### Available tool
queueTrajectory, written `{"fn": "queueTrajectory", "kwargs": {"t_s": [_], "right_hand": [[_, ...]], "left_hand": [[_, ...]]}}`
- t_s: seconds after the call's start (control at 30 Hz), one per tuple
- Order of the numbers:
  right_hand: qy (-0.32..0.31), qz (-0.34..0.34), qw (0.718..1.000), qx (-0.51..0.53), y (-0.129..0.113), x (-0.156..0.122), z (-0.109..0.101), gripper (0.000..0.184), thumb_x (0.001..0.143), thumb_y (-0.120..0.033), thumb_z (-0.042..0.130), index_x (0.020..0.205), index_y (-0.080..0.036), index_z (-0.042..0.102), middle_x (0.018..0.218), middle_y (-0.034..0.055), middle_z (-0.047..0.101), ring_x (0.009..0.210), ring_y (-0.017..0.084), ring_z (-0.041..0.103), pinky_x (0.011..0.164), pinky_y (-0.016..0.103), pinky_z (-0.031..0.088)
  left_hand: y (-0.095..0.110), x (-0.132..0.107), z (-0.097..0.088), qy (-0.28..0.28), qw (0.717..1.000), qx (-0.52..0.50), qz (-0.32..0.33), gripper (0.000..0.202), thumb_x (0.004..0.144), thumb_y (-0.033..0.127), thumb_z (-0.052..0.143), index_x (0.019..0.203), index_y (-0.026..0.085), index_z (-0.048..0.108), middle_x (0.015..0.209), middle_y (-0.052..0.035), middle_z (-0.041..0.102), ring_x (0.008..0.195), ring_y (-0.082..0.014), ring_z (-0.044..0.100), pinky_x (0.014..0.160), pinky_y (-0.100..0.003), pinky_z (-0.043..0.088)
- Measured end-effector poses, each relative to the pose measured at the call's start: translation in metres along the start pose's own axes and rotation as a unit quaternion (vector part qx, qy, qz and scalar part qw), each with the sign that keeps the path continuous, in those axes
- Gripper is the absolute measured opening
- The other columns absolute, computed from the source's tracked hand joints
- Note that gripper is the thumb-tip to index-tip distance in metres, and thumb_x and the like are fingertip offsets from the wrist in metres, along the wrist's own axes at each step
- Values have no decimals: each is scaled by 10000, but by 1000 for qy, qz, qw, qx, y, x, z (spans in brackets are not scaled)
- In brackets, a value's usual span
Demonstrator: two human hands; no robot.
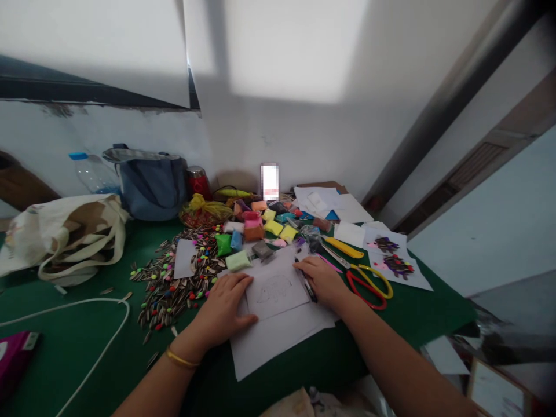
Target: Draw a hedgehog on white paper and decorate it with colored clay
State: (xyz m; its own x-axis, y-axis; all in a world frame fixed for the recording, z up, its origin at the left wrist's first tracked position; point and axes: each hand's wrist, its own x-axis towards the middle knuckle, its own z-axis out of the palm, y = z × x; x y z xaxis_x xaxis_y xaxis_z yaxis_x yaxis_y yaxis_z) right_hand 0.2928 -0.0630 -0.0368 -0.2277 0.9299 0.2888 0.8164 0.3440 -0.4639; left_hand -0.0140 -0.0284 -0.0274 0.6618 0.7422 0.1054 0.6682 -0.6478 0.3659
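Note:
My left hand (223, 307) lies flat, fingers stretched, on the left edge of a small white sheet (278, 295) that bears a faint pencil outline. That sheet rests on larger white paper (278, 339) on the green table (87, 341). My right hand (324, 281) is closed round a dark pen (306, 282) at the sheet's right edge, its tip pointing away from me. Just beyond the sheet lie small packets of coloured clay (260, 229).
A heap of sunflower seeds and coloured beads (174, 284) spreads left of the paper. Scissors with red and yellow handles (369, 281) and a yellow cutter (345, 248) lie to the right, near finished pictures (393, 260). Bags (69, 237), a bottle (93, 174) and a white cord (99, 347) sit left.

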Motion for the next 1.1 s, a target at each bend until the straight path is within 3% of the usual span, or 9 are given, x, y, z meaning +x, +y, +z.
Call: {"fn": "queueTrajectory", "kwargs": {"t_s": [0.1, 0.2, 0.3, 0.47, 0.6, 0.7, 0.8, 0.97, 1.1], "right_hand": [[-12, -22, 999, -42, 5, 0, 1, 459, 808, 11, 453, 1142, -189, 698, 1097, 100, 656, 1027, 225, 575, 926, 358, 454], [20, -28, 997, -74, 3, 8, -3, 423, 830, -32, 480, 1169, -182, 683, 1088, 101, 653, 1004, 228, 569, 912, 353, 455], [34, -20, 991, -124, -3, 31, -11, 345, 879, -131, 525, 1188, -182, 669, 1088, 107, 645, 998, 244, 554, 907, 365, 437], [-24, 3, 979, -202, -9, 84, -8, 301, 835, -334, 688, 1106, -203, 704, 1066, 111, 630, 1009, 274, 524, 870, 368, 403], [-21, 13, 978, -208, -4, 104, 1, 179, 888, -297, 615, 939, -189, 748, 1010, 116, 637, 991, 271, 527, 850, 370, 397], [59, 6, 988, -139, -1, 98, -3, 211, 924, -262, 549, 947, -183, 743, 1024, 116, 647, 993, 255, 548, 885, 373, 407], [133, -24, 991, 25, -5, 78, -10, 194, 916, -241, 536, 985, -184, 709, 1093, 100, 659, 1032, 234, 577, 921, 358, 428], [41, 17, 967, 251, -34, 37, -5, 186, 908, -192, 480, 966, -211, 657, 932, 27, 685, 893, 182, 629, 827, 305, 471], [-19, 42, 948, 314, -58, 23, 6, 188, 886, -155, 456, 895, -201, 639, 831, 10, 669, 799, 164, 623, 737, 268, 469]], "left_hand": [[1, 0, -1, 5, 1000, -1, -3, 767, 683, 412, 769, 1367, 196, 500, 1409, -119, 503, 1302, -335, 437, 1141, -498, 302], [2, -1, -1, 11, 1000, -2, 4, 728, 689, 404, 765, 1341, 189, 525, 1397, -121, 516, 1298, -332, 442, 1144, -489, 303], [2, -1, -2, 13, 1000, 2, 11, 655, 718, 409, 743, 1306, 184, 561, 1378, -122, 533, 1285, -329, 455, 1132, -487, 321], [1, 0, -1, 23, 1000, 4, 16, 591, 753, 386, 717, 1287, 172, 582, 1358, -132, 546, 1267, -329, 472, 1112, -505, 345], [-1, 0, 2, 50, 998, -20, 20, 524, 769, 355, 710, 1252, 181, 605, 1322, -133, 573, 1232, -323, 507, 1079, -504, 387], [-4, 2, 2, 90, 995, -48, 19, 404, 813, 330, 671, 1192, 193, 639, 1260, -126, 611, 1170, -299, 557, 1027, -472, 444], [-8, 4, 1, 140, 988, -61, -3, 250, 870, 296, 599, 1082, 194, 686, 1173, -116, 642, 1096, -270, 595, 963, -431, 486], [0, 4, -6, 237, 967, -83, -44, 191, 899, 311, 564, 919, 199, 718, 933, -74, 649, 897, -227, 618, 833, -382, 500], [19, 4, -10, 275, 920, -272, -56, 191, 905, 331, 555, 932, 201, 692, 951, -63, 659, 867, -192, 634, 727, -301, 510]]}}
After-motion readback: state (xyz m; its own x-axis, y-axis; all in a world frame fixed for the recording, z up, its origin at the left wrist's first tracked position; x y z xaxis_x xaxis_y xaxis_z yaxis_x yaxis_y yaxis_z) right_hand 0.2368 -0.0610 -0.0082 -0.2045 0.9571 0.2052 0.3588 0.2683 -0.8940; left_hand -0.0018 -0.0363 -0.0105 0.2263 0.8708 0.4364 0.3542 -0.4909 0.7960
